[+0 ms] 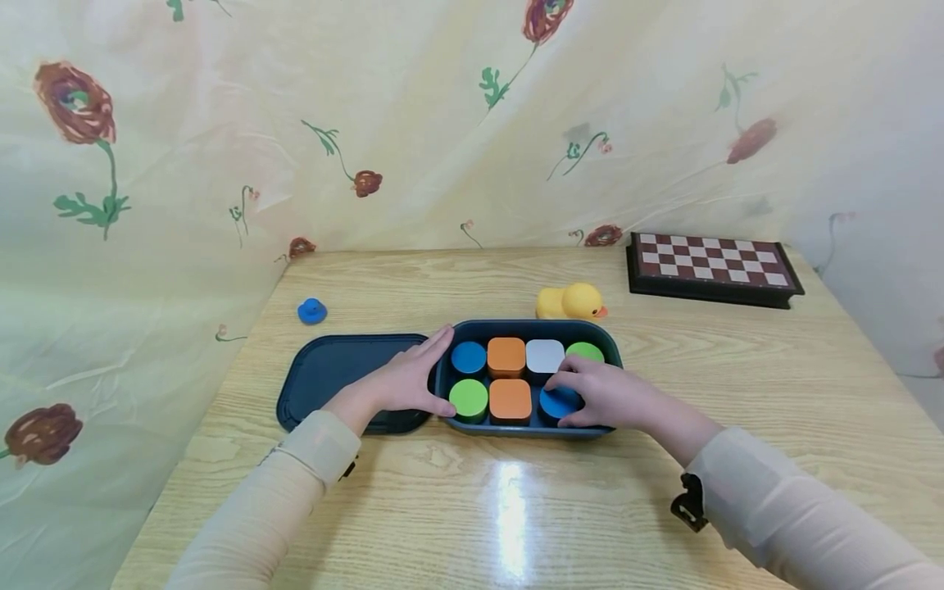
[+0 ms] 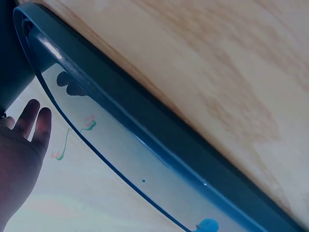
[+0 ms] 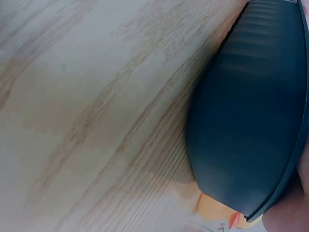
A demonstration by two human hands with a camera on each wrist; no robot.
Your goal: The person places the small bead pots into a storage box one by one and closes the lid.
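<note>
A dark blue box (image 1: 531,429) holds two rows of small containers with blue, orange, white and green tops. With fingers and thumb spread, my left hand (image 1: 406,378) touches the box's left end. In the left wrist view, the left hand (image 2: 21,150) shows at the left edge. My right hand (image 1: 608,393) reaches into the box's front right corner and grips a round blue-topped container (image 1: 558,403), partly covering it. Behind that hand, a green-topped container (image 1: 585,351) is partly hidden. The right wrist view shows the box's outer wall (image 3: 246,111).
A dark flat lid (image 1: 332,369) lies left of the box, partly under the left hand. Behind the box sits a yellow rubber duck (image 1: 571,301). A small blue duck (image 1: 312,310) is at the back left, a checkered board case (image 1: 711,266) at the back right.
</note>
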